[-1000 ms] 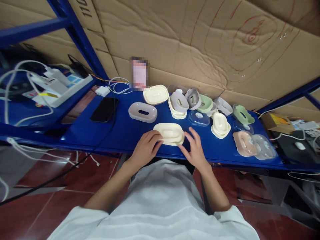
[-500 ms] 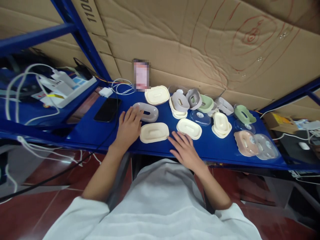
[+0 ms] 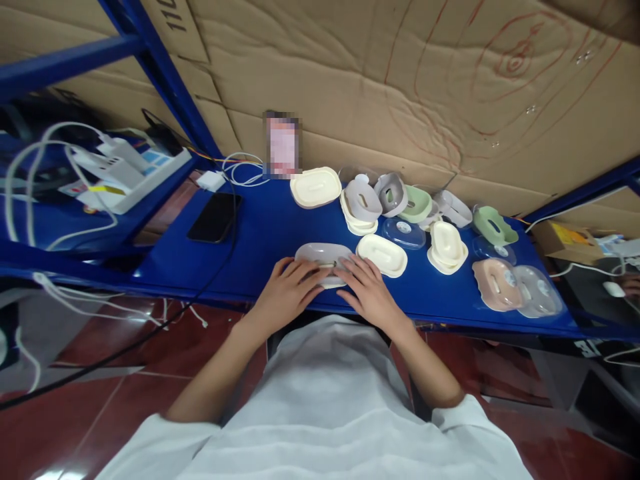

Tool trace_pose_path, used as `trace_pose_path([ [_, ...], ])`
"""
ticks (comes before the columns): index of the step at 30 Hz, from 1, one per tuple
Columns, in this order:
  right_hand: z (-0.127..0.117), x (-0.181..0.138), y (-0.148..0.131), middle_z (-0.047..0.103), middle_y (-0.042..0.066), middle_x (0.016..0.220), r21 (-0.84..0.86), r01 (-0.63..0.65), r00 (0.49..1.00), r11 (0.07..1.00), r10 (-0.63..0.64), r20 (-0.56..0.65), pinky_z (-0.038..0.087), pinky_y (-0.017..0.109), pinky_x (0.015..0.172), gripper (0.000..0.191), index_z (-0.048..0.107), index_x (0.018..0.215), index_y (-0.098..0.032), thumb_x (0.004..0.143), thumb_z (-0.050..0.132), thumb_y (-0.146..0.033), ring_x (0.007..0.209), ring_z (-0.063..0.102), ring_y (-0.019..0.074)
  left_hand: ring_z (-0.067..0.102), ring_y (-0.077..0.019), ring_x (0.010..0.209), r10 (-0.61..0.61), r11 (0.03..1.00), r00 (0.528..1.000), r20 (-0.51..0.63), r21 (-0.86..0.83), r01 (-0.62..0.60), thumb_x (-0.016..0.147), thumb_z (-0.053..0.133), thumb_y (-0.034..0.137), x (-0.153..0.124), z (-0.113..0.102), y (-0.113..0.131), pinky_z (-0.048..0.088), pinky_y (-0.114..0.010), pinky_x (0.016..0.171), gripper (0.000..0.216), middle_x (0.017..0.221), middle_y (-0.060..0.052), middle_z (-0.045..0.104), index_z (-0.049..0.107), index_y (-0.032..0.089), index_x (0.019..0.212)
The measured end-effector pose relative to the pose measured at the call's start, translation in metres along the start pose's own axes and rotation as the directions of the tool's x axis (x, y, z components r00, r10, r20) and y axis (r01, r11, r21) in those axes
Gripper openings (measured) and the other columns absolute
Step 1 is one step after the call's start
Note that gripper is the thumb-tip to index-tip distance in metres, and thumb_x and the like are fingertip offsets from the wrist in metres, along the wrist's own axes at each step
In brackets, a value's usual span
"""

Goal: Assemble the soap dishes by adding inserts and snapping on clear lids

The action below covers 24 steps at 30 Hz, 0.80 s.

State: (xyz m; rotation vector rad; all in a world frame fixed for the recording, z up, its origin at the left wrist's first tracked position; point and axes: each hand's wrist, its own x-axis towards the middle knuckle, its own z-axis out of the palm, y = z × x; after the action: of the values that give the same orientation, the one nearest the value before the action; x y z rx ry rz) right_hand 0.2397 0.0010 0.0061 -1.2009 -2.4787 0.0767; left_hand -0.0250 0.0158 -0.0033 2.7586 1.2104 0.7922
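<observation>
Both my hands rest on a grey oval plastic tray [image 3: 323,254] near the front edge of the blue shelf [image 3: 260,230]; a cream part seems to sit under it. My left hand [image 3: 289,289] lies on its left half, fingers stretched over the top. My right hand [image 3: 369,291] covers its right end, fingers flat and together. A cream oval piece [image 3: 382,254] lies just to the right of them.
Several more oval pieces in cream, grey, green, pink and clear plastic lie along the back and right of the shelf, among them a cream lid [image 3: 315,187]. A black phone [image 3: 215,217] and cables lie at left. Cardboard [image 3: 400,87] lines the back.
My left hand fetched the grey tray from the back left and set it over the cream piece in front of me. My right hand came onto it too.
</observation>
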Motion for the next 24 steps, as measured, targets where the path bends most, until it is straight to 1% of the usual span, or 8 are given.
trace_pose_path([
  [4, 0.000, 0.006, 0.010, 0.067, 0.011, 0.153, 0.002, 0.052, 0.997, 0.999, -0.052, -0.057, 0.042, 0.052, 0.129, 0.035, 0.069, 0.143, -0.022, 0.111, 0.056, -0.027, 0.153, 0.053, 0.0276, 0.070, -0.0279, 0.128, 0.036, 0.999, 0.998, -0.061, 0.002, -0.035, 0.110, 0.059, 0.031, -0.003, 0.002, -0.001, 0.046, -0.048, 0.115, 0.042, 0.139, -0.012, 0.074, 0.061, 0.022, 0.151],
  [8, 0.002, 0.004, 0.009, 0.064, 0.011, 0.157, 0.014, 0.086, 0.996, 0.996, -0.086, -0.039, 0.042, 0.053, 0.129, 0.038, 0.068, 0.146, -0.023, 0.111, 0.052, -0.021, 0.155, 0.051, 0.0273, 0.069, -0.0258, 0.134, 0.070, 0.998, 0.996, -0.062, 0.008, -0.070, 0.110, 0.058, 0.021, -0.010, 0.004, -0.002, 0.046, -0.046, 0.118, 0.041, 0.146, -0.010, 0.072, 0.061, 0.021, 0.151],
  [13, -0.002, 0.002, 0.021, 0.060, 0.008, 0.161, 0.081, 0.122, 0.992, 0.989, -0.121, -0.017, 0.041, 0.051, 0.131, 0.043, 0.062, 0.153, -0.025, 0.113, 0.046, -0.023, 0.158, 0.046, 0.0245, 0.069, -0.0260, 0.134, 0.074, 0.997, 0.989, -0.124, 0.028, -0.071, 0.108, 0.059, 0.017, -0.015, 0.013, -0.002, 0.042, -0.053, 0.124, 0.039, 0.144, -0.008, 0.074, 0.065, 0.025, 0.146],
  [14, -0.006, 0.000, 0.031, 0.058, 0.009, 0.163, 0.082, 0.103, 0.994, 0.991, -0.100, -0.034, 0.040, 0.051, 0.131, 0.045, 0.058, 0.156, -0.025, 0.114, 0.044, -0.025, 0.159, 0.045, 0.0241, 0.067, -0.0272, 0.138, 0.049, 0.999, 0.990, -0.129, 0.009, -0.048, 0.108, 0.061, 0.019, -0.015, 0.015, -0.002, 0.043, -0.054, 0.125, 0.037, 0.148, -0.009, 0.071, 0.067, 0.025, 0.144],
  [16, -0.016, -0.008, 0.060, 0.052, 0.011, 0.168, 0.030, -0.036, 0.994, 0.999, 0.039, -0.101, 0.038, 0.055, 0.131, 0.050, 0.050, 0.163, -0.024, 0.115, 0.039, -0.028, 0.161, 0.041, 0.0258, 0.055, -0.0327, 0.151, -0.015, 1.000, 0.991, -0.134, -0.025, 0.011, 0.107, 0.064, 0.024, -0.015, 0.016, -0.003, 0.044, -0.058, 0.125, 0.034, 0.161, -0.013, 0.059, 0.070, 0.027, 0.140],
  [18, -0.026, -0.019, 0.093, 0.051, 0.014, 0.168, -0.077, -0.273, 0.949, 0.959, 0.256, -0.182, 0.035, 0.063, 0.130, 0.054, 0.044, 0.167, -0.023, 0.114, 0.035, -0.029, 0.162, 0.039, 0.0316, 0.041, -0.0383, 0.161, -0.057, 0.997, 0.990, -0.127, -0.057, 0.050, 0.106, 0.066, 0.025, -0.014, 0.016, -0.005, 0.046, -0.062, 0.123, 0.032, 0.170, -0.015, 0.047, 0.072, 0.028, 0.137],
  [20, -0.032, -0.031, 0.120, 0.055, 0.019, 0.163, -0.180, -0.431, 0.895, 0.884, 0.395, -0.207, 0.035, 0.068, 0.126, 0.057, 0.044, 0.168, -0.019, 0.112, 0.036, -0.029, 0.157, 0.044, 0.0372, 0.036, -0.0389, 0.163, -0.064, 0.993, 0.993, -0.104, -0.107, 0.053, 0.106, 0.064, 0.024, -0.014, 0.015, -0.007, 0.048, -0.063, 0.122, 0.033, 0.173, -0.015, 0.043, 0.072, 0.028, 0.138],
  [24, -0.032, -0.043, 0.141, 0.058, 0.022, 0.156, -0.276, -0.456, 0.889, 0.846, 0.418, -0.185, 0.041, 0.069, 0.120, 0.056, 0.055, 0.161, -0.021, 0.110, 0.051, -0.043, 0.148, 0.050, 0.0420, 0.038, -0.0349, 0.162, -0.051, 0.980, 0.995, -0.081, -0.198, 0.034, 0.107, 0.063, 0.022, -0.013, 0.012, -0.005, 0.049, -0.061, 0.123, 0.032, 0.167, -0.011, 0.050, 0.072, 0.029, 0.137],
])
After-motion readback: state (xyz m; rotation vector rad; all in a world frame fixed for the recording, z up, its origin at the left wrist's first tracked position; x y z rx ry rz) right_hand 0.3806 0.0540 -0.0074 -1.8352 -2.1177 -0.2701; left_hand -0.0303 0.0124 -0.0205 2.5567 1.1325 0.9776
